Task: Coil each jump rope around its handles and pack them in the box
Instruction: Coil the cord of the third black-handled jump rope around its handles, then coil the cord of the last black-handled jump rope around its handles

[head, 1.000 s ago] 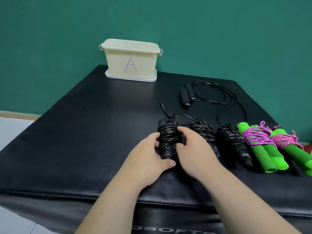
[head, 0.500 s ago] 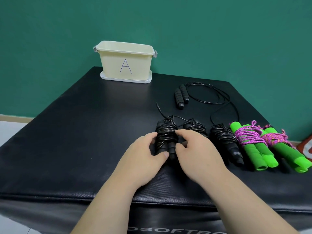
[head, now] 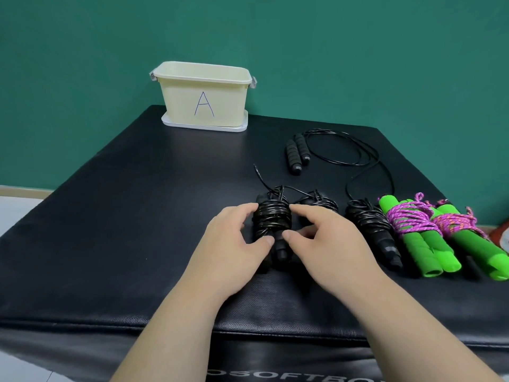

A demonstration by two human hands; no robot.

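1. The coiled black rope point(head: 272, 221) lies on the mat between the two hands, its cord wound tightly round the paired handles. The handle ends project toward the person. One loose cord end sticks up at the far side.
2. The left hand point(head: 234, 244) grasps the bundle from its left flank, with the forefinger curled at the top of the coil and the thumb tip against the lower part.
3. The right hand point(head: 327, 244) grasps the same bundle from the right flank, with the forefinger on the upper coil and the thumb tip just beside the left thumb.
4. A second black bundle point(head: 321, 204) lies directly beyond the right hand and is partly hidden by its fingers.
5. A third black bundle point(head: 371, 224) lies just right of the right hand.
6. Further right lie a green-handled rope point(head: 413, 235) and a second green-handled rope point(head: 473, 244), both wound with pink cord and touching each other.
7. An uncoiled black rope point(head: 297, 155) lies beyond the right hand, handles together and cord looping loose toward the right.
8. The box point(head: 176, 106), cream and marked "A", stands well beyond the left hand on a white lid point(head: 203, 127).
9. All items rest on a black mat point(head: 137, 216).
10. A green wall point(head: 358, 51) stands behind.
11. A red object point(head: 502, 232) shows at the far right edge; what it is cannot be determined.
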